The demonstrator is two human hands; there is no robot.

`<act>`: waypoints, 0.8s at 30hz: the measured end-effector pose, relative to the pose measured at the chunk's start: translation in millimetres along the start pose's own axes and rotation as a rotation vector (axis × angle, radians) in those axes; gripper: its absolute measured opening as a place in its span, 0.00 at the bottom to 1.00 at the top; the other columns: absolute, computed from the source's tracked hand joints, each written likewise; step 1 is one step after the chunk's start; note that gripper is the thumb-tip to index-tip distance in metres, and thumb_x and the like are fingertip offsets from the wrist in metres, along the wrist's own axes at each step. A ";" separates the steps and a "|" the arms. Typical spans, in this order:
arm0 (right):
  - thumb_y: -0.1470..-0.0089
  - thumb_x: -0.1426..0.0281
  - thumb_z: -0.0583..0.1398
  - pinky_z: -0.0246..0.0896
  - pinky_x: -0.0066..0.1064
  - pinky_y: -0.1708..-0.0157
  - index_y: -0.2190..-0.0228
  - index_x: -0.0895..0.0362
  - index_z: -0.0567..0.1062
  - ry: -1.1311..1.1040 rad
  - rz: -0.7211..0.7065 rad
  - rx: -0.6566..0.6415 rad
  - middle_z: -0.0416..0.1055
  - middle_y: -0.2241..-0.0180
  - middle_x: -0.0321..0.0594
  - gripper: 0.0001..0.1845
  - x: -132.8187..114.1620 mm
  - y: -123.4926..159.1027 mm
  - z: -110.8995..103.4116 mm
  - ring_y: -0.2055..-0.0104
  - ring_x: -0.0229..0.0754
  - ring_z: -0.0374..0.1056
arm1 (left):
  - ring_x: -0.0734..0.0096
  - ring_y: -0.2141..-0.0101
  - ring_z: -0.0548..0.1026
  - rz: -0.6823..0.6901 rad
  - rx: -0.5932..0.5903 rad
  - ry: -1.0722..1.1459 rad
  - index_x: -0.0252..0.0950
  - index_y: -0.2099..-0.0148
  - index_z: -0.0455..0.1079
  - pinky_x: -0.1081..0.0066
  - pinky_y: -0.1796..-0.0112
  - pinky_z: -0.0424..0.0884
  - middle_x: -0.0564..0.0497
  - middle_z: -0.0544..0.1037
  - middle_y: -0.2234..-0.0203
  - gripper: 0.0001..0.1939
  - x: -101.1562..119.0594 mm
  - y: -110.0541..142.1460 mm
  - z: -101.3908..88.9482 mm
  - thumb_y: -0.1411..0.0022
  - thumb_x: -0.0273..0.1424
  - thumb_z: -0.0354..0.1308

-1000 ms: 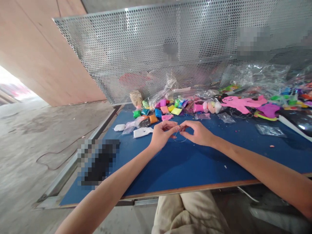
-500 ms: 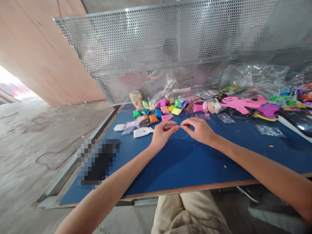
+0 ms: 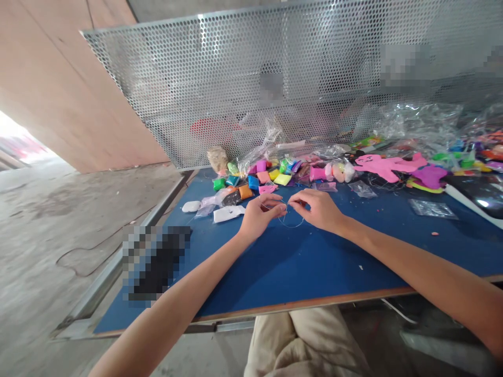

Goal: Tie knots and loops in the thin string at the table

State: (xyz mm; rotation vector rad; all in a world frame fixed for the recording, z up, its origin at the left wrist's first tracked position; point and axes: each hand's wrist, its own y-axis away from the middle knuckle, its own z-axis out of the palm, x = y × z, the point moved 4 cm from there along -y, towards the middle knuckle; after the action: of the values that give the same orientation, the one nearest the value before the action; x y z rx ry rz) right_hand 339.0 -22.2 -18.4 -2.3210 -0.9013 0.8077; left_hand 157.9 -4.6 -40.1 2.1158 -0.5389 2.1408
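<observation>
My left hand [image 3: 260,213] pinches a thin, pale thread [image 3: 291,226] just above the blue table [image 3: 306,277]. A short gap to the right, my right hand [image 3: 317,208] has thumb and fingertips closed on the same thread. A loop of it hangs between and below the fingertips. Whether a bead or some other tiny part sits at the fingertips is too small to tell. Left of my left hand lie a white paper strip [image 3: 228,213] and a small white case [image 3: 190,206].
Colourful clay packets [image 3: 253,183] and clear plastic bags line the back, before a perforated metal panel [image 3: 236,68]. A pink figure-shaped cutout [image 3: 387,165] lies at the back right. A dark, pixelated object [image 3: 159,264] sits near the left edge. A clear packet [image 3: 432,208] lies on the right.
My fingertips came close together, and the right hand has since drawn slightly away from the left. The thread loop has shifted between them. The objects on the table stay where they were.
</observation>
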 end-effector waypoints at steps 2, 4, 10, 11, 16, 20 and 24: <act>0.37 0.68 0.56 0.62 0.36 0.60 0.64 0.54 0.77 0.023 -0.013 0.014 0.79 0.65 0.40 0.09 0.7 0.3 0.9 0.63 0.44 0.72 | 0.65 0.67 0.81 -0.018 -0.013 0.097 0.34 0.55 0.71 0.60 0.57 0.78 0.49 0.80 0.67 0.21 -2.7 0.9 2.5 0.49 0.37 0.71; 0.37 0.68 0.57 0.61 0.36 0.59 0.64 0.54 0.76 0.039 -0.029 0.030 0.79 0.65 0.40 0.08 0.8 0.5 1.3 0.64 0.44 0.72 | 0.67 0.66 0.81 -0.021 -0.041 0.152 0.34 0.56 0.70 0.60 0.55 0.78 0.50 0.79 0.65 0.21 -3.5 1.6 4.9 0.49 0.36 0.72; 0.37 0.69 0.56 0.60 0.36 0.60 0.64 0.53 0.76 0.025 -0.043 0.018 0.79 0.65 0.38 0.08 0.1 0.7 0.0 0.65 0.43 0.72 | 0.68 0.65 0.80 -0.019 -0.069 0.062 0.34 0.55 0.72 0.65 0.57 0.77 0.48 0.80 0.65 0.19 -0.8 0.7 3.4 0.46 0.37 0.70; 0.37 0.68 0.57 0.60 0.36 0.60 0.64 0.53 0.76 0.023 -0.044 0.015 0.79 0.66 0.38 0.07 0.2 0.8 -0.4 0.65 0.43 0.72 | 0.68 0.65 0.80 -0.011 -0.059 0.053 0.33 0.55 0.73 0.65 0.56 0.76 0.47 0.81 0.65 0.19 -0.3 0.3 2.2 0.46 0.37 0.70; 0.39 0.68 0.59 0.59 0.38 0.58 0.59 0.53 0.74 0.102 -0.098 0.010 0.78 0.63 0.40 0.06 -0.4 0.8 -0.5 0.62 0.46 0.71 | 0.66 0.63 0.80 -0.034 -0.039 0.112 0.34 0.57 0.72 0.62 0.58 0.78 0.47 0.80 0.62 0.19 -1.2 -0.4 0.0 0.48 0.36 0.71; 0.41 0.64 0.61 0.57 0.42 0.54 0.54 0.54 0.72 0.226 -0.197 0.008 0.77 0.56 0.44 0.14 -4.2 0.5 2.3 0.55 0.51 0.70 | 0.64 0.60 0.80 -0.104 -0.003 0.244 0.33 0.59 0.71 0.61 0.59 0.79 0.47 0.79 0.62 0.18 -4.3 -1.1 -1.1 0.48 0.35 0.71; 0.37 0.66 0.58 0.56 0.41 0.54 0.55 0.54 0.72 0.292 -0.280 -0.006 0.77 0.57 0.43 0.10 -6.8 1.0 2.2 0.55 0.48 0.70 | 0.65 0.58 0.80 -0.193 -0.003 0.369 0.34 0.57 0.70 0.62 0.58 0.80 0.47 0.79 0.61 0.19 -10.9 -2.2 -1.4 0.48 0.33 0.71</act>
State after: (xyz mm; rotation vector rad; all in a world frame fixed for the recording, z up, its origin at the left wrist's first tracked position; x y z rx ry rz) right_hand 333.8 -27.3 -18.3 -2.1773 -1.0618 0.3396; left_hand 157.7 0.0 -50.4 1.6314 -0.2868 2.3296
